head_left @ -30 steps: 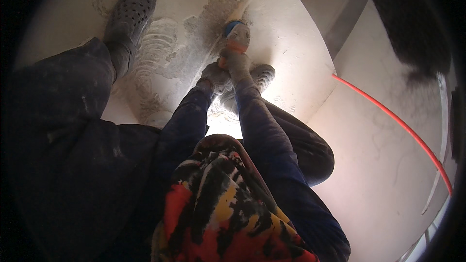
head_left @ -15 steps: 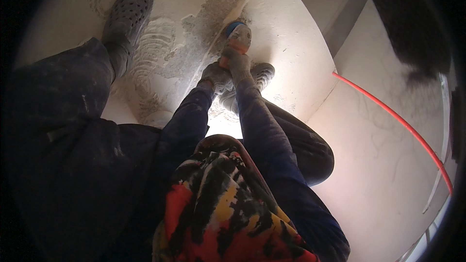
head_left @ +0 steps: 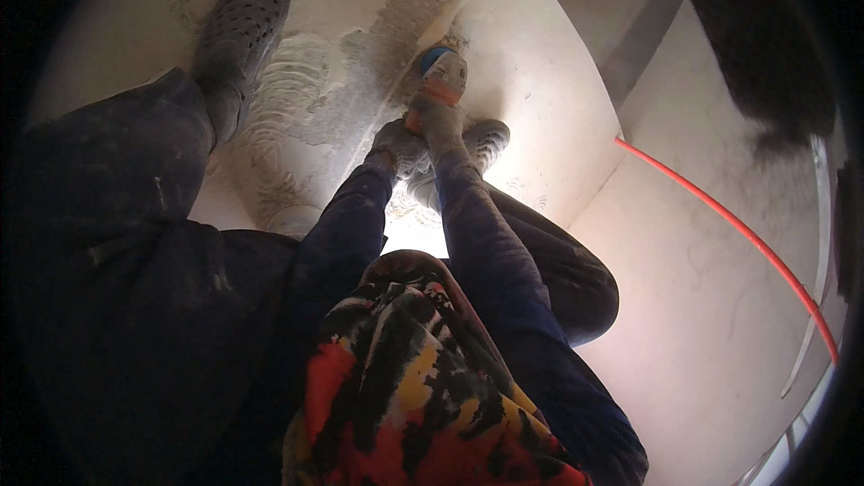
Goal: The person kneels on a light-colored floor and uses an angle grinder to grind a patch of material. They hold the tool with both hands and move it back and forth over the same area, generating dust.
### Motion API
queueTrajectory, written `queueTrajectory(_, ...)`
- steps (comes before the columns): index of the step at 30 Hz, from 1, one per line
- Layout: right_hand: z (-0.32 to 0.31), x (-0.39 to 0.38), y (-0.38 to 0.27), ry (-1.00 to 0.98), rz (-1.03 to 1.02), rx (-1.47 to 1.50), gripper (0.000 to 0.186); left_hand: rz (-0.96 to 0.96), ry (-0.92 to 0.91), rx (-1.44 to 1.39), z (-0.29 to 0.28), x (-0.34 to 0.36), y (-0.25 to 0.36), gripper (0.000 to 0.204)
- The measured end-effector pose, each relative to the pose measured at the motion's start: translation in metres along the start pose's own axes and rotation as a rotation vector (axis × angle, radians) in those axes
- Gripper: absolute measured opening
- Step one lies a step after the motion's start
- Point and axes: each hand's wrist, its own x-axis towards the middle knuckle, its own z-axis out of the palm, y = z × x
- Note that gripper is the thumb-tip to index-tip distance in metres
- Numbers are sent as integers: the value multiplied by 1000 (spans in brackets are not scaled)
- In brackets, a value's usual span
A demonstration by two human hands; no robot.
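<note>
Ahead of me, an orange and grey, dust-coated angle grinder (head_left: 446, 76) with a blue part at its front rests against a pale, curved surface (head_left: 531, 63). Its front end lies on a raised seam there. My right hand (head_left: 438, 121), in a dusty glove, is wrapped round the orange body. Close beside it, lower and to the left, my gloved left hand (head_left: 400, 144) is closed at the grinder's rear part. Which part the left fingers grip is hidden. Where the front meets the surface is mostly covered by the tool's head.
My grey clogs stand on either side, the left clog (head_left: 247, 22) far left and the right clog (head_left: 489, 139) just behind my hands. A rough grey patch (head_left: 396, 36) and swirl marks lie left of the seam. An orange-red hose (head_left: 729, 216) runs down the right.
The whole view has shifted very slightly. Both hands keep their hold on the grinder, and a brownish scuffed spot beyond its front shows a little more.
</note>
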Motion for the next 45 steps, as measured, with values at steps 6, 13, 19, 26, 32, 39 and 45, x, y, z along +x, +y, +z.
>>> queueTrajectory(6, -2, 6, -5, -40, -9, -382, 50, -35, 49, -42, -3, -7, 2, 59)
queueTrajectory(13, 2, -16, -28, -66, 106, -98, 48, -37, -2, -103, -22, -20, 14, 55)
queueTrajectory(19, -6, -12, -27, 4, 74, -140, 37, 16, 10, -129, -13, -10, 16, 52)
queueTrajectory(26, -4, 3, -17, -4, 99, -65, 35, 82, -25, 80, -10, 1, 10, 50)
queueTrajectory(32, 1, -1, -11, -28, 85, -128, 41, 21, -90, 118, -15, -4, 8, 51)
queueTrajectory(39, -4, 0, -9, -8, 62, -143, 35, 8, -87, 111, 1, 4, 1, 58)
queueTrajectory(45, -4, -11, -19, -47, 76, -127, 28, 21, -58, 117, 11, 12, -11, 60)
